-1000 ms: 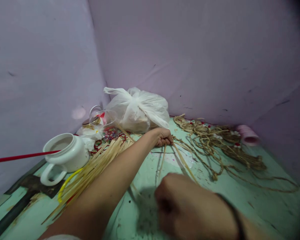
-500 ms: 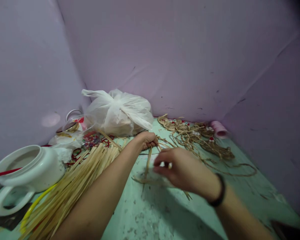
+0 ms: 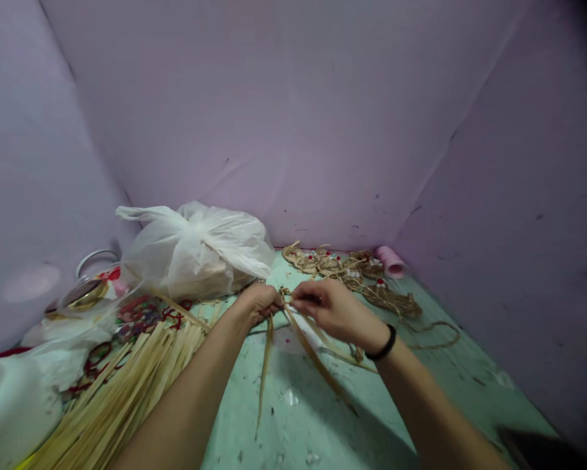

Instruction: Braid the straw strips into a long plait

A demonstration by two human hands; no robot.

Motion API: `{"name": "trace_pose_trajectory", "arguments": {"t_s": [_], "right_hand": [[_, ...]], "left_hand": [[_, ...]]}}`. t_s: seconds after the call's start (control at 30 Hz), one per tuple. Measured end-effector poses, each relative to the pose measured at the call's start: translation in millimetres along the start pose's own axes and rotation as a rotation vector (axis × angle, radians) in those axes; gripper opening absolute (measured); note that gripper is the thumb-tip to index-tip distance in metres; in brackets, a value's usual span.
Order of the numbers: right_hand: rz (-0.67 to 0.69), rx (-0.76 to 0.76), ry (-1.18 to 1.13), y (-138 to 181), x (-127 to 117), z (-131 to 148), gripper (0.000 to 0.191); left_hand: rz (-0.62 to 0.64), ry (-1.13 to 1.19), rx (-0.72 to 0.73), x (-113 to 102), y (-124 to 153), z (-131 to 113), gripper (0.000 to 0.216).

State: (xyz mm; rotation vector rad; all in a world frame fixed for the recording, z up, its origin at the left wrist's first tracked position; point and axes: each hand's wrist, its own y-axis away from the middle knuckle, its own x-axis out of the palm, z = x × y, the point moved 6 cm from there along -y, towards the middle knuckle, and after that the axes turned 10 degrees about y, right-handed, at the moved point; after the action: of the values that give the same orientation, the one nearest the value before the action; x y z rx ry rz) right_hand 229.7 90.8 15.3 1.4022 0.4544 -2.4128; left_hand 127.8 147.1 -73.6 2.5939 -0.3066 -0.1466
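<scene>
My left hand (image 3: 258, 304) is closed around the upper ends of several long tan straw strips (image 3: 265, 365) that trail toward me over the green table (image 3: 322, 424). Close beside it, my right hand (image 3: 328, 307), with a black band on the wrist, pinches the same strips where they cross near the top. A large bundle of loose straw strips (image 3: 121, 398) lies to the left under my left forearm.
A knotted white plastic bag (image 3: 195, 251) sits behind my hands. Braided straw pieces with red and white beads (image 3: 352, 274) and a pink spool (image 3: 390, 261) lie at the back right. A white jug (image 3: 9, 411), a glass jar (image 3: 85, 294) and beads are at left. Lilac walls enclose the table.
My right hand has moved up from near me to meet my left hand and taken hold of the strips. The view has swung right, shifting the jug and bag leftward.
</scene>
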Motion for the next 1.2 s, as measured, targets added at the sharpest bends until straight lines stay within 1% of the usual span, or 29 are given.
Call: {"name": "trace_pose_trajectory", "arguments": {"t_s": [0.07,0.13,0.23,0.33,0.5,0.7,0.83,0.9,1.03,1.13,1.2], "right_hand": [[-0.019,0.108,-0.139,-9,2,-31,0.019],[0.000,0.196,-0.250,-17,18,-55,0.022],[0.012,0.206,-0.243,-26,43,-71,0.022],[-0.010,0.209,-0.141,-31,54,-72,0.024],[-0.025,0.254,0.046,-28,49,-67,0.024],[0.031,0.287,0.098,-27,48,-63,0.026],[0.050,0.314,0.126,-34,48,-63,0.023],[0.084,0.339,0.130,-40,50,-67,0.023],[0.191,0.359,0.133,-52,53,-70,0.022],[0.226,0.370,0.163,-57,49,-65,0.018],[0.282,0.388,0.125,-59,49,-59,0.013]], "left_hand": [[-0.031,-0.022,-0.074,-1,2,3,0.021],[-0.050,-0.039,-0.103,-2,3,3,0.019],[-0.036,-0.046,-0.100,-1,3,2,0.020],[-0.051,-0.055,-0.109,-2,3,1,0.020],[-0.043,-0.045,-0.096,-1,3,0,0.019],[-0.050,-0.054,-0.099,-3,1,3,0.018],[-0.033,-0.041,-0.086,-2,-1,4,0.016],[-0.036,-0.052,-0.072,-2,-2,5,0.019],[-0.082,-0.096,-0.072,-5,-5,7,0.020],[-0.104,-0.115,-0.064,-4,0,3,0.020],[-0.121,-0.118,-0.054,-3,4,0,0.021]]}}
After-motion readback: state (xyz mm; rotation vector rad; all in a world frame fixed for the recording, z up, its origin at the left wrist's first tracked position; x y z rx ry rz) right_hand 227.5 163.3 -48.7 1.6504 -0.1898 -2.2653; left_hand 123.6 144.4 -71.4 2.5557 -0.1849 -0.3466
